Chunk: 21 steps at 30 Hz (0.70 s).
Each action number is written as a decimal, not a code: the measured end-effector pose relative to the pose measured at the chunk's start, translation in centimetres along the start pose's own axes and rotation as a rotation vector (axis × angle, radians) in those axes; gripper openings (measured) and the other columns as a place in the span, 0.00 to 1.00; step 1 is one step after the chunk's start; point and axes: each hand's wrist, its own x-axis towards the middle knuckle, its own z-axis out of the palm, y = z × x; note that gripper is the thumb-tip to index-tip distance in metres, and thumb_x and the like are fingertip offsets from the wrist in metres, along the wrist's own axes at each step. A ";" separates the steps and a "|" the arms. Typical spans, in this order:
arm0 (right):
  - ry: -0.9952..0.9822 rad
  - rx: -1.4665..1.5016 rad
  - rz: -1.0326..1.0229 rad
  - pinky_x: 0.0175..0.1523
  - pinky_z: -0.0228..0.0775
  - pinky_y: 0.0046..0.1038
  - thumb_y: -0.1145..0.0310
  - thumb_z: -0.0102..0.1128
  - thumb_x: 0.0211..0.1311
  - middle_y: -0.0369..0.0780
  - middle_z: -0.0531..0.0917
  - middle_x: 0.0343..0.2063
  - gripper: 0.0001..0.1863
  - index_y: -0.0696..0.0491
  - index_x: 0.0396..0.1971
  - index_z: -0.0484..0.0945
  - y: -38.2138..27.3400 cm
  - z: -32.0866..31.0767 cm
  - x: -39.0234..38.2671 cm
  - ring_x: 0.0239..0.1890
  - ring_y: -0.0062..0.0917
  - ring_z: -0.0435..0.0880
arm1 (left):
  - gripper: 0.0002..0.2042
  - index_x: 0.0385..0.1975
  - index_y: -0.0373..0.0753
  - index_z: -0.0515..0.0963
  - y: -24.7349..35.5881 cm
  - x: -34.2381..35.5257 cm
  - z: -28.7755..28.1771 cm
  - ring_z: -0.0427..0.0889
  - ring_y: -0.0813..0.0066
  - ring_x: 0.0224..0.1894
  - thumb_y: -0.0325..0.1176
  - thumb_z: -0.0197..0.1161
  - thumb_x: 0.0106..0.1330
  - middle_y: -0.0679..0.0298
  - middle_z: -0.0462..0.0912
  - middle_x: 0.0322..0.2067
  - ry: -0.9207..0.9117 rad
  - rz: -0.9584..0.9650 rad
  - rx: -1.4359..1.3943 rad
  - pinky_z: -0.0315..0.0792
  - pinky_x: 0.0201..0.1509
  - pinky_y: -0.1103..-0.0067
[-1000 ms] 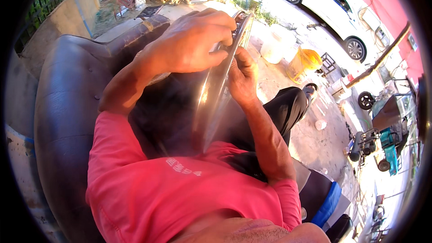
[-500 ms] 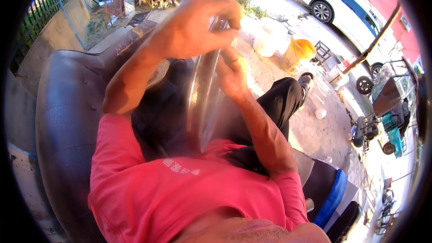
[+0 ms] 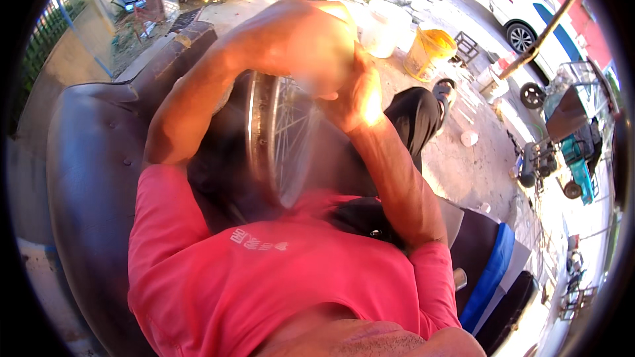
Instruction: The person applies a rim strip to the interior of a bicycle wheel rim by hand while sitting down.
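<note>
A spoked wheel rim (image 3: 260, 129) without a tyre stands tilted in front of my red shirt, its near edge over my lap. Thin spokes show inside the metal hoop, and its far part is hidden by my hands. My left hand (image 3: 317, 39), blurred, bends over the far end of the rim with its fingers curled. Right beside it, my right hand (image 3: 357, 96) is closed at the same end, its wrist brightly sunlit. The left hand partly covers the right hand's fingers.
I sit on a dark padded sofa (image 3: 99, 152). Ahead on the concrete stand a yellow bucket (image 3: 430, 53) and a white bucket (image 3: 380, 30). A wooden pole (image 3: 542, 33) slants at the right, near a white car (image 3: 529, 16) and a cart (image 3: 575, 152).
The wheel rim has turned, so its spokes now show, and its near edge has swung left. My left hand has come down over the right hand, and the view has shifted slightly.
</note>
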 end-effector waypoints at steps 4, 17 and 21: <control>0.011 -0.095 0.085 0.25 0.55 0.18 0.47 0.50 0.80 0.32 0.75 0.28 0.21 0.52 0.40 0.78 -4.1 -3.9 -4.1 0.24 0.16 0.66 | 0.12 0.43 0.36 0.83 -1.2 -0.4 0.0 0.83 0.59 0.51 0.28 0.72 0.61 0.58 0.85 0.45 -0.077 -0.056 -0.003 0.72 0.62 0.65; 1.477 -1.042 0.116 0.30 0.70 0.26 0.55 0.61 0.71 0.34 0.84 0.26 0.18 0.56 0.39 0.87 -8.2 -34.0 -38.8 0.23 0.20 0.77 | 0.10 0.48 0.31 0.81 -5.6 -2.3 -0.6 0.79 0.75 0.54 0.29 0.63 0.73 0.65 0.83 0.50 0.074 -0.310 -0.170 0.67 0.64 0.78; 1.494 -1.508 0.147 0.44 0.79 0.35 0.54 0.63 0.67 0.48 0.90 0.32 0.21 0.60 0.38 0.87 -3.2 -36.2 -44.0 0.33 0.32 0.90 | 0.11 0.50 0.31 0.82 -6.6 -1.1 -1.4 0.78 0.70 0.60 0.28 0.61 0.73 0.59 0.83 0.54 -0.016 -0.299 -0.198 0.67 0.70 0.73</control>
